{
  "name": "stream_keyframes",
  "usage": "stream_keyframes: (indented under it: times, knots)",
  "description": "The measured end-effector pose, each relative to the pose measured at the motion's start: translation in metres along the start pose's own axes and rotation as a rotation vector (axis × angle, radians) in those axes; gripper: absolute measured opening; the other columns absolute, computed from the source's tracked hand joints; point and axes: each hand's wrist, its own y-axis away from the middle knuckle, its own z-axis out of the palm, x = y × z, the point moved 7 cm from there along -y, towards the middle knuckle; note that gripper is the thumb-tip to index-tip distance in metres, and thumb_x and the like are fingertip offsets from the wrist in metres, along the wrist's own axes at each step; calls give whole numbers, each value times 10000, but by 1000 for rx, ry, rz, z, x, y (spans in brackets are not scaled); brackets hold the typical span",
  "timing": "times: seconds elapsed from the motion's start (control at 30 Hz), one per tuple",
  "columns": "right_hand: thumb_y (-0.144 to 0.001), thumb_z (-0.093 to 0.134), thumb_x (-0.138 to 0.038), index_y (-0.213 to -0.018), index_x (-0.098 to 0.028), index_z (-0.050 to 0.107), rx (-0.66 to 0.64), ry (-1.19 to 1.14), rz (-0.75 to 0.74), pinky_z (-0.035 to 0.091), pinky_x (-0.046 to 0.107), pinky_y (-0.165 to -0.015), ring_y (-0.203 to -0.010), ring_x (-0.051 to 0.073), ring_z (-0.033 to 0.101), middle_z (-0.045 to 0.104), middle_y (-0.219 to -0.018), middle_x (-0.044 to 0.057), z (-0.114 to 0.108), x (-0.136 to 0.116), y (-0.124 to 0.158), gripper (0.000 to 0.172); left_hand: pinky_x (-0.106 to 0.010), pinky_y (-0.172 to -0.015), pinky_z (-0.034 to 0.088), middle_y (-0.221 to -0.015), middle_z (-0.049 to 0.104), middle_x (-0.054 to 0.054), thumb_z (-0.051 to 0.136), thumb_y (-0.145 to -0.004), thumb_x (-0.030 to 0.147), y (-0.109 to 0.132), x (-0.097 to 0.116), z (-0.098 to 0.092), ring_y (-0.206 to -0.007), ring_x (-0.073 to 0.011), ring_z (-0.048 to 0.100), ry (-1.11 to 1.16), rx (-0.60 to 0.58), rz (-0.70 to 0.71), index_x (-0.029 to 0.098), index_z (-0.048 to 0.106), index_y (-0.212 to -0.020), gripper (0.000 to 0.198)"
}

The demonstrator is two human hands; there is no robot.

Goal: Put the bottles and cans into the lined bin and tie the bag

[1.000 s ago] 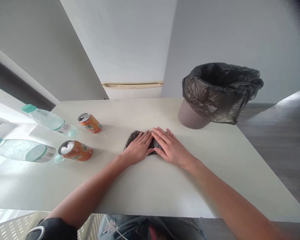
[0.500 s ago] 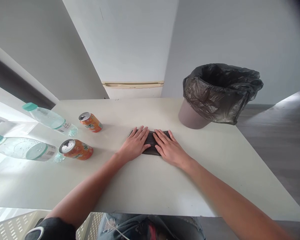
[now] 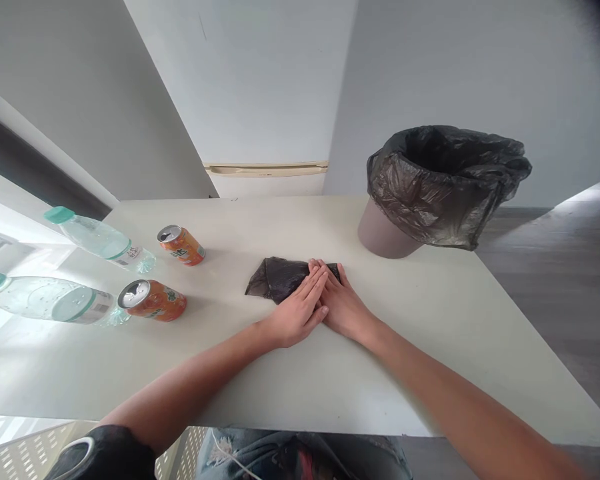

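Observation:
A folded black plastic bag (image 3: 276, 278) lies flat on the white table (image 3: 300, 373), near its middle. My left hand (image 3: 299, 311) rests on the bag's right half with its fingers stretched out flat. My right hand (image 3: 343, 306) lies beside it, fingers flat on the bag's right end, touching the left hand. The bag's left part sticks out loose and slightly raised. Neither hand grips anything.
A bin (image 3: 386, 235) lined with a black bag (image 3: 445, 180) stands at the back right. At the left are two orange cans (image 3: 153, 299) (image 3: 181, 245) and two clear bottles with green caps (image 3: 45, 300) (image 3: 97, 241). The table's right edge drops to a grey floor.
My left hand slid right off the bag's left half and now lies against the right hand. The uncovered left part of the bag has sprung up a little.

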Motion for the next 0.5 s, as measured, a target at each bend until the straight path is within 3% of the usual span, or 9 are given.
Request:
stream_keyframes:
  times: [0.23,0.4,0.5]
  knots:
    - [-1093,348,-359,-1720,-166,77,-1,-29,-11,139,656,-1311,-1649,313,111,122,-1763,169,1,0,0,709,-505,-1329,265,-1754,138,-225,316,-1112,494,1,-14,14,-1644,-297,102,-142,23,-98,80,48,-1698,766]
    - [-1099,321,-396,-1709,-113,145,21,-13,17,134,630,-1322,-1644,303,155,167,-1754,171,1,1,-3,694,-511,-1310,295,-1730,231,-243,295,-1109,512,4,-20,12,-1631,-320,196,-240,69,-141,45,155,-1682,753]
    - [-1095,319,-377,-1702,-94,182,51,1,25,143,627,-1322,-1635,313,197,203,-1745,176,0,0,-2,683,-555,-1320,242,-1708,307,-232,266,-1117,454,4,-34,4,-1632,-331,184,-321,84,-168,46,230,-1670,688]
